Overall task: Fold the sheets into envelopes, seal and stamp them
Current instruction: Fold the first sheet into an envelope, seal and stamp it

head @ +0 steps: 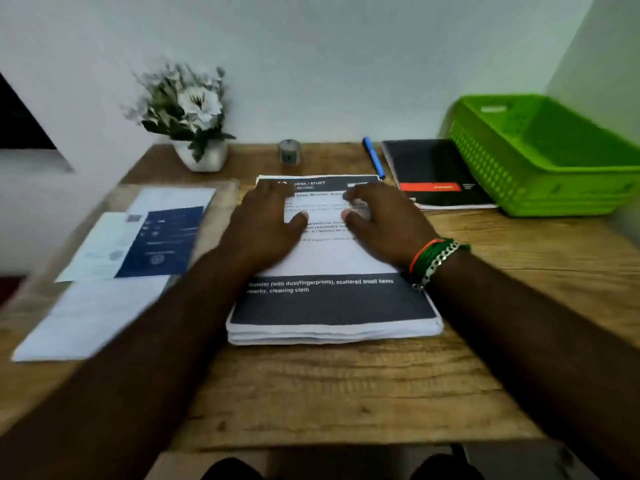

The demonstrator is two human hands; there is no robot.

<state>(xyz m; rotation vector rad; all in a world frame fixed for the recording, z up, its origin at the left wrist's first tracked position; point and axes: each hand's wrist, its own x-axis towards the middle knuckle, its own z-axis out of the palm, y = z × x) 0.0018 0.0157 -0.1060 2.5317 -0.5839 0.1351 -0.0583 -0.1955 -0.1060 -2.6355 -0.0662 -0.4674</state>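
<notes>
Stack of printed sheets [332, 306] mid-counter [346, 393], left hand [266, 223] and right hand [384, 225] flat on top, fingers spread, gripping nothing. Likely step: picking off the top sheet (folding not started); next needs one sheet peeled. Envelopes [114, 271] lie left.

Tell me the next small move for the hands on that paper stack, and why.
Probably lift the top sheet off the stack. The left hand and right hand lie flat and open on it, gripping nothing, and no sheet looks folded yet. Peeling one sheet free by its far edge would let folding start, with the envelopes waiting at the left.
</notes>
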